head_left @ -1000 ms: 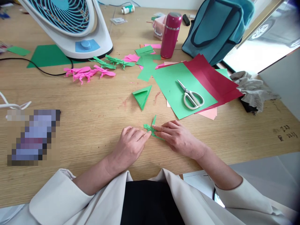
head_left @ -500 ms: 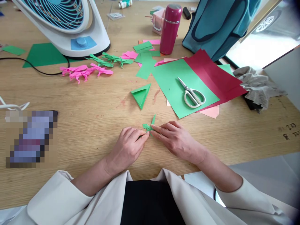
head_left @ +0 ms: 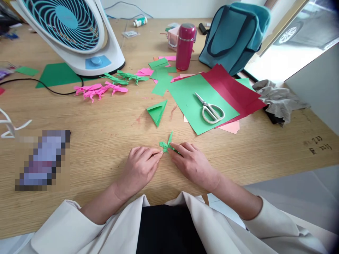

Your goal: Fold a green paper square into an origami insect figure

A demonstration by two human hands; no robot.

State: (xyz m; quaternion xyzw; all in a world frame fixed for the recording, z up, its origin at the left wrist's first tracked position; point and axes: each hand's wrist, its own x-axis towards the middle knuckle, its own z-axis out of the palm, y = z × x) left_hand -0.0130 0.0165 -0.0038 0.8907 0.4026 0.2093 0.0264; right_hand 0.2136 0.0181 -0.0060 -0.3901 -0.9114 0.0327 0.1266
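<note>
Between my hands, just above the wooden table (head_left: pixel 100 158), is a small green folded paper figure (head_left: pixel 164 145) with thin pointed parts. My left hand (head_left: pixel 140 167) pinches its lower left end with thumb and forefinger. The fingers of my right hand (head_left: pixel 192 160) are closed on its right side and cover part of it. Beyond them lies a green folded paper triangle (head_left: pixel 157 113). White-handled scissors (head_left: pixel 210 108) rest on a green paper sheet (head_left: pixel 190 100) to the right.
Pink folded figures (head_left: pixel 96 90) and green folded figures (head_left: pixel 127 77) lie before a fan (head_left: pixel 92 61). A magenta bottle (head_left: pixel 184 47), a teal bag (head_left: pixel 233 35) and red paper (head_left: pixel 233 88) are at the back right. A blurred phone (head_left: pixel 43 160) lies at left; a black cord (head_left: pixel 53 91) runs behind.
The camera view has tilted up a little, showing more of the table's back. Both hands stay at the green figure; the left fingertips sit slightly farther from the right ones.
</note>
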